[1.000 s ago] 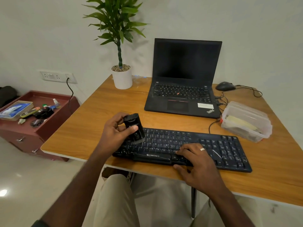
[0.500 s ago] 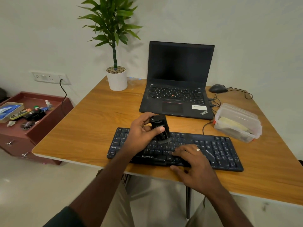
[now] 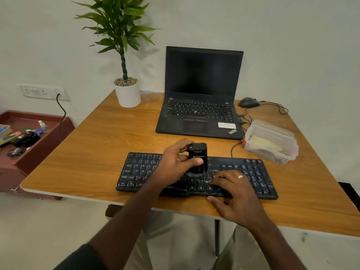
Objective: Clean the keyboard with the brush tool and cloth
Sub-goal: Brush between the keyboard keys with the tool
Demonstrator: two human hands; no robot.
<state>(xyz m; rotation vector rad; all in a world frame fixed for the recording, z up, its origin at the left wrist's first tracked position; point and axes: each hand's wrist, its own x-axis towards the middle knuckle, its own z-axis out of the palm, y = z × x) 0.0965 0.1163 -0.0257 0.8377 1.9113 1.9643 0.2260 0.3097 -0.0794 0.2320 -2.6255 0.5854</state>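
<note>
my left hand (image 3: 176, 162) is wrapped around the brush tool (image 3: 197, 159), thumb across its front face and fingers curled round the back, holding the black body upright just left of the frame's centre. its bristle end points down and meets the keys in the middle of the keyboard (image 3: 196, 175); the bristles themselves are blurred, so i cannot say how hard they press. my right hand (image 3: 236, 193) lies just right of and below the brush, fingers spread and flat on the lower key rows, thumb hooked over the near edge, pinning the board in place rather than gripping anything.

the relation that matters: the keyboard's long axis runs left to right across the lower middle of the frame, and the brush stands crosswise to it at about its midpoint. unbrushed ground, as i judge it, stretches rightward toward the number pad, and my right hand sits directly in that path, almost touching the brush. i would guess that hand has to slide right or lift before the brush can travel on.

i cannot pick out the cloth with certainty; something pale lies inside the clear plastic box (image 3: 270, 142) at the right of the tabletop (image 3: 93, 152), well apart from both hands. beyond the keyboard sits an open laptop (image 3: 200, 92).
</note>
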